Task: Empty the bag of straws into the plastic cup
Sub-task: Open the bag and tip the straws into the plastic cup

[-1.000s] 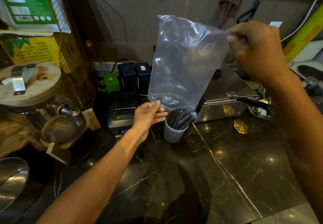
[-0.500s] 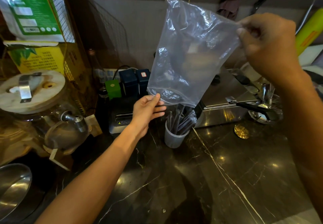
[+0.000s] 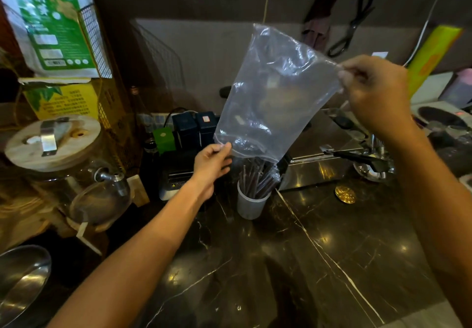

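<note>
Pinched the clear plastic bag (image 3: 273,97) upside down: right hand (image 3: 375,97) at its raised corner, left hand (image 3: 212,161) at its mouth. Hung above the white plastic cup (image 3: 251,203) of dark straws (image 3: 256,178) on the black marble table (image 3: 319,263).

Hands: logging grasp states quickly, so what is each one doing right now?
Left hand: pinches the clear bag at its lower open edge.
Right hand: pinches the bag's upper corner.

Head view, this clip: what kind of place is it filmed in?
Probably a drinks shop or café counter: a glass dispenser with a tap, a cup of dark straws on the dark marble counter, and what looks like a receipt printer.
</note>
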`<state>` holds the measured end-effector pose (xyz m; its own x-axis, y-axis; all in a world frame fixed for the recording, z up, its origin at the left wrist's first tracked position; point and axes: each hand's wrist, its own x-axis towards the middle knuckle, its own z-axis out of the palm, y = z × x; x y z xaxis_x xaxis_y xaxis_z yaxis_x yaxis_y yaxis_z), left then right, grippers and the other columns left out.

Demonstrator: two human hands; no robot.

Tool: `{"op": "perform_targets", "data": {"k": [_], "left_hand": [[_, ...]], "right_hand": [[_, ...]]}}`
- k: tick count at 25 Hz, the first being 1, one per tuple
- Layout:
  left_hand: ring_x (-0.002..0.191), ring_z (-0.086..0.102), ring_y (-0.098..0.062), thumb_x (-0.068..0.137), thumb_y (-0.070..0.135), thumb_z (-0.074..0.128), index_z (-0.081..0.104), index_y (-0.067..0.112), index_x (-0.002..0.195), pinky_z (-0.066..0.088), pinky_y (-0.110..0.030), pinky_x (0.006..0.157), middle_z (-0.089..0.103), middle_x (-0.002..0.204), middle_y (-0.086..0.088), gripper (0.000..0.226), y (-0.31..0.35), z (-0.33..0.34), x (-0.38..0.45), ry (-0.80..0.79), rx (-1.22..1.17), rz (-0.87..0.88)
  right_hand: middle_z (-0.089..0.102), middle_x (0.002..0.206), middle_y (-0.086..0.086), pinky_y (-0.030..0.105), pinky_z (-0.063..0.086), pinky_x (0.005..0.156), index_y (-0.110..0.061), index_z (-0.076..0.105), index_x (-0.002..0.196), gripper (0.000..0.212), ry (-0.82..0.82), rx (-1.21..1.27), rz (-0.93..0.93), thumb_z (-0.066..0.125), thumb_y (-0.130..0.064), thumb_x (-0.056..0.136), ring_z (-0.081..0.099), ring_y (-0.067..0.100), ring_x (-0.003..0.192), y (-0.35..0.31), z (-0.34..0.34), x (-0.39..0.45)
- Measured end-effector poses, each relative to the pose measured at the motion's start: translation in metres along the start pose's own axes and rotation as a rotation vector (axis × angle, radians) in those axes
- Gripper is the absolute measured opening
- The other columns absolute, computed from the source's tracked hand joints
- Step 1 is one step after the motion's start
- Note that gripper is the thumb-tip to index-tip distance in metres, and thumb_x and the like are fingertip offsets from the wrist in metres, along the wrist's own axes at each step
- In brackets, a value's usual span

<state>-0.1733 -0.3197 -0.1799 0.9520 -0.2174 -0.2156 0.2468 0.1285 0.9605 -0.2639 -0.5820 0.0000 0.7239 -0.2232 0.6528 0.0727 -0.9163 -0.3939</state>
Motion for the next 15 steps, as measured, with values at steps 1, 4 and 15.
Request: {"op": "perform_targets", "data": {"k": [1,4,15], "left_hand": [[0.112,0.071,-0.022,0.097,0.035,0.067,0.07,0.016,0.107,0.057,-0.04,0.097,0.076,0.118,-0.003,0.022,-0.006,-0.001,-0.003,-0.008,0.003,-0.019],[0.104,0.071,-0.019,0.097,0.035,0.067,0.071,0.016,0.105,0.056,-0.039,0.097,0.077,0.111,-0.004,0.022,-0.013,0.0,-0.008,-0.017,0.032,-0.047],[0.085,0.066,-0.011,0.097,0.033,0.069,0.069,0.026,0.083,0.054,-0.028,0.08,0.069,0.086,0.005,0.016,0.004,0.005,-0.009,0.02,-0.017,0.064]], "right_hand": [[0.072,0.102,0.011,0.048,0.062,0.076,-0.011,0.073,0.114,0.021,0.001,-0.004,-0.008,0.058,-0.021,0.104,0.071,0.029,0.083,-0.001,0.001,-0.003],[0.074,0.102,0.012,0.052,0.061,0.08,-0.011,0.076,0.111,0.021,0.003,-0.051,-0.01,0.06,-0.021,0.102,0.07,0.027,0.085,-0.003,0.0,-0.004],[0.073,0.101,0.016,0.025,0.046,0.079,-0.005,0.076,0.106,0.024,0.143,-0.02,-0.115,0.058,-0.02,0.101,0.06,0.018,0.089,-0.004,-0.01,0.002]]}}
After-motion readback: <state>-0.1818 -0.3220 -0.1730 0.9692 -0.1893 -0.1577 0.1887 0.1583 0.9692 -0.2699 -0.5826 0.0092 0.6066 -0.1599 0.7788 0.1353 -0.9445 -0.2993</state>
